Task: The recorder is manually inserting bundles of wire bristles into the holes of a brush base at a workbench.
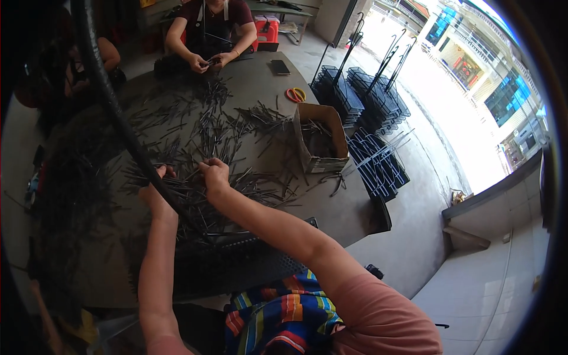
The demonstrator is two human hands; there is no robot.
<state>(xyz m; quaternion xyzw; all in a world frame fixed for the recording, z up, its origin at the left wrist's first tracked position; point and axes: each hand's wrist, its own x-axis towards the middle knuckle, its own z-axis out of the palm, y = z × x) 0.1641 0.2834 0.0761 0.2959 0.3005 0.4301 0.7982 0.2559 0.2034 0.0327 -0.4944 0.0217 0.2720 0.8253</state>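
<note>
Thin black strips [222, 131] lie in loose heaps across the grey table [260, 77]. My left hand [157, 188] is closed around a bunch of these strips, whose ends stick out to its left; a dark curved bar [121, 121] crosses in front and hides part of the hand. My right hand [215, 174] is just to the right, over the heap, its fingers pinched together. Whether a strip sits between those fingertips is too small to make out. More strips are under and around both hands.
An open cardboard box [303, 139] with strips inside stands on the right, near red-and-yellow scissors [296, 94] and a phone [280, 67]. Across the table a person [216, 26] handles small dark pieces; another sits far left. Black wire racks [378, 97] are stacked on the floor.
</note>
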